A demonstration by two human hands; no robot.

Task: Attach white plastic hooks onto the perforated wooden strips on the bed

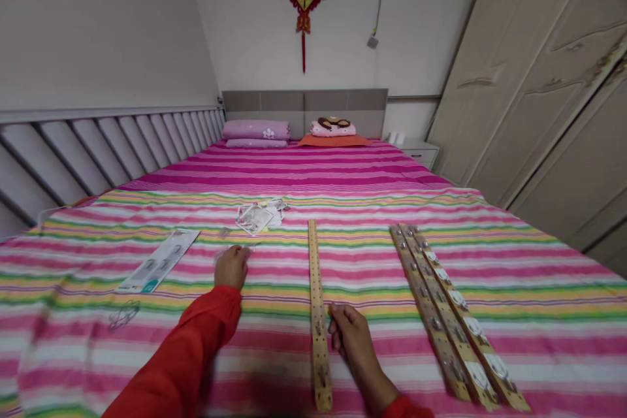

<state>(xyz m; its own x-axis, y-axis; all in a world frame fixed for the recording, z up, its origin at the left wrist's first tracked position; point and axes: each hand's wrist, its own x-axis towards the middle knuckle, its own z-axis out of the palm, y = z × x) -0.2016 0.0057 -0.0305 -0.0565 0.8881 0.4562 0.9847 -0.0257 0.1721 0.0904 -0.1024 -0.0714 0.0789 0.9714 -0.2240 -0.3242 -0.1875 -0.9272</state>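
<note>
My left hand (231, 268), in a red sleeve, reaches over the striped cloth. Its fingers are pinched together around something small, with a thin, clear-looking bit showing at the fingertips. My right hand (353, 338) rests low beside a long, narrow wooden-coloured strip (315, 274), its fingers curled in close to the strip's right edge. Whatever those fingers hold, if anything, is hidden. Rows of small holes run along the strip, and small metal-looking pieces (321, 373) sit on its near end. Beyond my left hand lies a loose pile of small cards and packets (259, 215).
Three similar strips (441, 313) carrying shiny and white pieces lie side by side at right. At left are a long packaging card (159, 261) and a thin wire-like bundle (124, 315). Folded bedding (257, 130) sits by the headboard; a slatted rail (98, 150) borders the left side.
</note>
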